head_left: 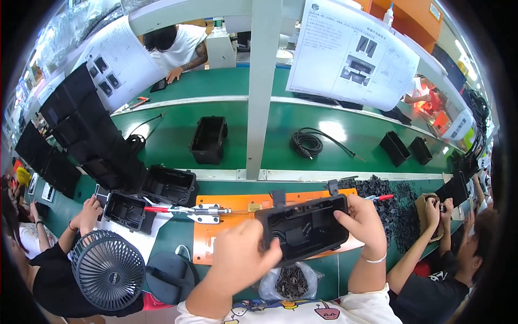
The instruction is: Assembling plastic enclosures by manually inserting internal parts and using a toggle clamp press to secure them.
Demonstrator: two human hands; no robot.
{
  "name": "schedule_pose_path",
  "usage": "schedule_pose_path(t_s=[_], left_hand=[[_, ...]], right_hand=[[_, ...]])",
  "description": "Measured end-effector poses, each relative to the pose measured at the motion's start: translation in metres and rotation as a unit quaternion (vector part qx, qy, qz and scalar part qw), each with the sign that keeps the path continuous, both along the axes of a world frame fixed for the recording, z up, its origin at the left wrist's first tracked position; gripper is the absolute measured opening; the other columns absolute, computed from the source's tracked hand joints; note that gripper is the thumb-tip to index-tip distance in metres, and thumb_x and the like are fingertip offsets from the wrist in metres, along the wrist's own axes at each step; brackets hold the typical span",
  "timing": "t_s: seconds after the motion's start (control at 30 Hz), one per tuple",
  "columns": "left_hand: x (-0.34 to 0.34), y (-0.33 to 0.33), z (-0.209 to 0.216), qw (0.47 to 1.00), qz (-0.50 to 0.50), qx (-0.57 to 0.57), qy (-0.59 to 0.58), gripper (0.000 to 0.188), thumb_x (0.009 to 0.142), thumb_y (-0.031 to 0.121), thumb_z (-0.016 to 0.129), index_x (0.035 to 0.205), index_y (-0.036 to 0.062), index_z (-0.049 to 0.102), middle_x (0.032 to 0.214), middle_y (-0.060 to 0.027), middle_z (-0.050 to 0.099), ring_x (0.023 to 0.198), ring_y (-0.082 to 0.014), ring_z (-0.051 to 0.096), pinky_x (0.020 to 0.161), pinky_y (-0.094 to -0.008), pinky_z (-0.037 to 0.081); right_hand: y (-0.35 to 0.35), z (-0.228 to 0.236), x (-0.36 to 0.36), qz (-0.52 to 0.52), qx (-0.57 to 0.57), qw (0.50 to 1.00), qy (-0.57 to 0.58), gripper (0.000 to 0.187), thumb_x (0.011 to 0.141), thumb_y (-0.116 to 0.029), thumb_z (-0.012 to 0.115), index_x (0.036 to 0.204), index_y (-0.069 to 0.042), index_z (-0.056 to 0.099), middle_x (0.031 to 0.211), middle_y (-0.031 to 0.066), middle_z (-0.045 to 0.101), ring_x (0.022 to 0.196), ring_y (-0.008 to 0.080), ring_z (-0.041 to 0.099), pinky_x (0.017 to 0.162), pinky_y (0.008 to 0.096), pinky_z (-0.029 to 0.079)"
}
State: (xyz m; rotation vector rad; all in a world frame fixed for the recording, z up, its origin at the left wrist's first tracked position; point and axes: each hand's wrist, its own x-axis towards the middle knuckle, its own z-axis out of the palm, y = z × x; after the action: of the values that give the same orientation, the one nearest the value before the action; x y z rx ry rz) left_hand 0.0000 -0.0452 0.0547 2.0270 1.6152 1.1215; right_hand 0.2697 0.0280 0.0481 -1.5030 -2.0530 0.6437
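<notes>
I hold a black plastic open box housing [303, 229] up in front of me, its hollow side facing me. My left hand [241, 258] grips its lower left edge and my right hand [363, 220] grips its right end. Beneath it lies an orange fixture plate [226, 224] with a red-handled toggle clamp [186, 210]. Below my hands sits a clear plastic bag of small black parts [291, 282].
A green conveyor belt [259, 135] carries another black housing [208, 139], a coiled black cable [307, 143] and two more housings [402, 148]. Stacked black housings [81, 135] stand at left. A black fan [107, 270] is at lower left. Other people work left, right and across the belt.
</notes>
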Motion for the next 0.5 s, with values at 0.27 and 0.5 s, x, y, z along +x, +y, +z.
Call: schedule_pose_path(t_s=[0.27, 0.5], left_hand=[[0.012, -0.015, 0.004, 0.995, -0.010, 0.095, 0.010, 0.028, 0.065, 0.014, 0.074, 0.064, 0.0069, 0.047, 0.057, -0.0070, 0.048, 0.049, -0.0260, 0.051, 0.047, -0.0362, 0.037], [0.003, 0.000, -0.006, 0.999, 0.039, -0.014, 0.020, 0.028, 0.071, 0.018, 0.073, 0.069, 0.0042, 0.049, 0.063, -0.0108, 0.054, 0.055, -0.0303, 0.058, 0.050, -0.0390, 0.044]], right_hand=[[0.004, -0.023, -0.004, 0.066, -0.084, 0.959, 0.264, 0.011, 0.088, 0.002, 0.059, 0.099, 0.005, 0.059, 0.081, -0.0016, 0.060, 0.074, 0.0039, 0.052, 0.067, 0.0207, 0.046], [-0.009, 0.002, 0.003, 0.056, 0.066, 0.962, 0.257, 0.017, 0.080, -0.004, 0.067, 0.070, -0.001, 0.053, 0.059, -0.0027, 0.051, 0.055, 0.0029, 0.041, 0.048, 0.0218, 0.033]])
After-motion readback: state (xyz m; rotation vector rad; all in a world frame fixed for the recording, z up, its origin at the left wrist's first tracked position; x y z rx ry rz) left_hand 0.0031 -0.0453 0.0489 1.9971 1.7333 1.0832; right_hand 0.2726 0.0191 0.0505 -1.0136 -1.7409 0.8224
